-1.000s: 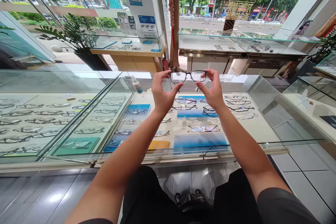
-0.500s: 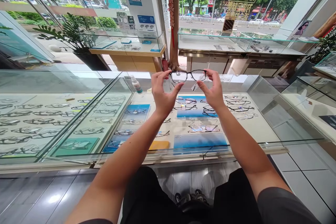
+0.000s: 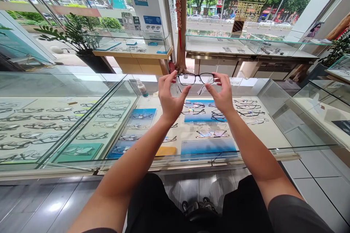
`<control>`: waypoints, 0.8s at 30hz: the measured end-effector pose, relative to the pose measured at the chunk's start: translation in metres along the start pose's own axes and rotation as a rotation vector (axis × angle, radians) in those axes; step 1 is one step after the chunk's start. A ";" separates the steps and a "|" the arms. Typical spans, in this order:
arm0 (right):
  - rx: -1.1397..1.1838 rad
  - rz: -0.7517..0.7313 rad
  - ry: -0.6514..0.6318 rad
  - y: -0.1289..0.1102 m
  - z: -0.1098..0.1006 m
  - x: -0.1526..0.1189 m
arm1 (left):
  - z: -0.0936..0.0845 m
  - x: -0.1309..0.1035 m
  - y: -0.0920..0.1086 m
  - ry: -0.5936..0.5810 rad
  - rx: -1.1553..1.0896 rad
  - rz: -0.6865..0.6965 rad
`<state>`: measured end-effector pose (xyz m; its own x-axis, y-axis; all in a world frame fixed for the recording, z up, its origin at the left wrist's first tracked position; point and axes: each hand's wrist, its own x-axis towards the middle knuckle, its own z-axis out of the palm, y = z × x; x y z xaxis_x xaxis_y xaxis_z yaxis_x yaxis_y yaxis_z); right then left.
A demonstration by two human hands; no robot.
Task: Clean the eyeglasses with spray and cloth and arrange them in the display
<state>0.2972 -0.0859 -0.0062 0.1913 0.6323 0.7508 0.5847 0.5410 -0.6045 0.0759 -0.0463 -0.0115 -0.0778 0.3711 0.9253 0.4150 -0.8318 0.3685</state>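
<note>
Your left hand (image 3: 168, 99) and right hand (image 3: 222, 96) pinch the two ends of the black-framed glasses (image 3: 195, 78), held level in the air above the glass bench (image 3: 276, 120). They are out of the case, temples seemingly unfolded; a small tag (image 3: 202, 89) dangles. Beneath lie rows of display frames (image 3: 212, 133); beyond, a spray bottle (image 3: 142, 88).

Black-framed glasses (image 3: 195, 78) — level, held up above the glass counter, perhaps tagged.

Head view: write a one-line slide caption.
Both hands, left hand and right hand, hold black-framed glasses above a glass display case.
</note>
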 end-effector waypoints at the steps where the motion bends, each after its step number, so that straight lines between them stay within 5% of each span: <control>1: 0.002 -0.002 -0.001 0.000 0.000 0.000 | 0.000 0.000 0.001 0.003 0.000 0.000; 24: -0.046 -0.042 0.069 -0.002 -0.002 0.000 | 0.004 -0.002 0.000 -0.062 -0.116 -0.197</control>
<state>0.2977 -0.0884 -0.0042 0.2187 0.5689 0.7928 0.6288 0.5391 -0.5603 0.0797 -0.0458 -0.0140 -0.0896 0.5529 0.8284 0.2901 -0.7812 0.5528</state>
